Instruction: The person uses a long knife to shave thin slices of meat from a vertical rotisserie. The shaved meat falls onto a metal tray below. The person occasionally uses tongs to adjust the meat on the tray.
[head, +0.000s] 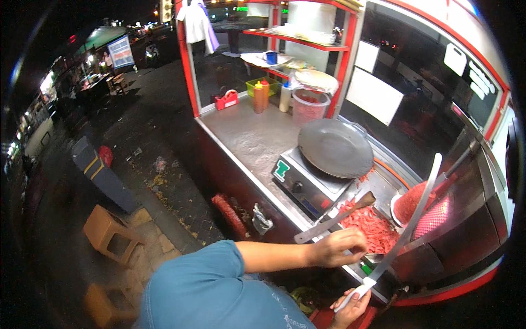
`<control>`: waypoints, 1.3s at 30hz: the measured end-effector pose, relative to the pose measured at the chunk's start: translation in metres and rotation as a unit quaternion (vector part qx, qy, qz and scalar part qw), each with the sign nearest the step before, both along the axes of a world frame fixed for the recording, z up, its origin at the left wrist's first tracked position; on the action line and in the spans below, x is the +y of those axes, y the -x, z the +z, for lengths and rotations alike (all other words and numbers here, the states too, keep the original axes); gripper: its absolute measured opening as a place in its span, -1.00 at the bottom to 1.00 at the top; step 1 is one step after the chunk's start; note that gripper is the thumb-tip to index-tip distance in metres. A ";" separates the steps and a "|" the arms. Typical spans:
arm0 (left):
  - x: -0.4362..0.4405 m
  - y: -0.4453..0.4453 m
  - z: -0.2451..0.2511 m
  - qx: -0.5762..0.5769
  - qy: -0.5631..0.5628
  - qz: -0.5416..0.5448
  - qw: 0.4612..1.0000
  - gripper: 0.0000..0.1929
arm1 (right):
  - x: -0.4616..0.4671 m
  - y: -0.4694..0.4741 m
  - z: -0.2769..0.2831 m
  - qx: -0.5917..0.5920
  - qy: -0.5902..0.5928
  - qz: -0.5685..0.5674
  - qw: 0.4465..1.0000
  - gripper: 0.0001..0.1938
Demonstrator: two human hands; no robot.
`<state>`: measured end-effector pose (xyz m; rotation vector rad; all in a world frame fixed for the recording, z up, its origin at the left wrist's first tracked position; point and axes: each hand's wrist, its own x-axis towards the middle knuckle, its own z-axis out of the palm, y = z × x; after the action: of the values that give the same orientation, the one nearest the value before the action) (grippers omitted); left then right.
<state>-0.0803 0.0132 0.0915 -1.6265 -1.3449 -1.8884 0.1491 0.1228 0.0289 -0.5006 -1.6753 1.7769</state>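
Observation:
My right hand (354,303) grips the white handle of a long slicing knife (400,242), its blade pointing up in front of the kebab grill. My left hand (339,248) hovers by the front edge of the counter, fingers loosely curled and apart from the thumb, with nothing visible in it. Beyond that hand, shaved reddish meat (370,226) is heaped in a metal tray. A metal spatula (335,222) lies across the tray's edge. The meat cone (411,202) on the spit stands beside the glowing burner (431,218), partly behind the blade.
A round griddle pan (336,148) sits on a gas stove (306,181). Behind it are a plastic tub (310,109) of reddish food, squeeze bottles (258,98) and a red tape dispenser (227,100). Red-framed shelves (296,39) rise at the back. Plastic stools (111,234) stand at left.

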 end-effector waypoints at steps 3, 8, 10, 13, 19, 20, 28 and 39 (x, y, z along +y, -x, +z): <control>0.021 0.018 -0.011 0.074 0.176 0.264 0.945 -0.67 | 0.026 0.018 -0.031 0.030 -0.010 0.022 0.999 -0.44; -0.023 0.036 -0.054 0.013 0.267 0.136 0.954 -0.68 | 0.015 0.042 -0.030 0.033 0.046 0.026 0.998 -0.46; -0.037 0.033 -0.065 -0.036 0.260 0.190 0.946 -0.66 | 0.007 0.052 -0.031 0.028 0.061 0.041 0.997 -0.51; -0.047 0.036 -0.087 0.049 0.369 0.329 0.868 -0.21 | -0.004 0.067 -0.007 -0.040 0.084 0.059 0.994 -0.47; -0.024 0.065 -0.091 -0.064 0.610 0.099 0.783 -0.10 | 0.034 0.112 -0.014 -0.014 0.022 0.081 0.996 -0.44; -0.020 0.075 -0.105 -0.071 0.564 0.077 0.819 -0.12 | 0.046 0.121 -0.012 -0.001 0.002 0.097 0.995 -0.46; -0.061 0.068 -0.077 -0.645 0.249 -0.331 0.642 -0.29 | 0.047 0.142 0.019 -0.008 0.016 0.069 0.997 -0.43; -0.055 0.013 -0.082 -0.691 0.126 -0.321 0.635 -0.35 | 0.080 0.169 -0.040 0.040 0.136 0.161 0.977 -0.61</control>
<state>-0.0931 -0.0414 0.0099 -0.3664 -1.4963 -3.9183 -0.0201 0.2025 -0.0111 -0.2786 -1.5294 2.2484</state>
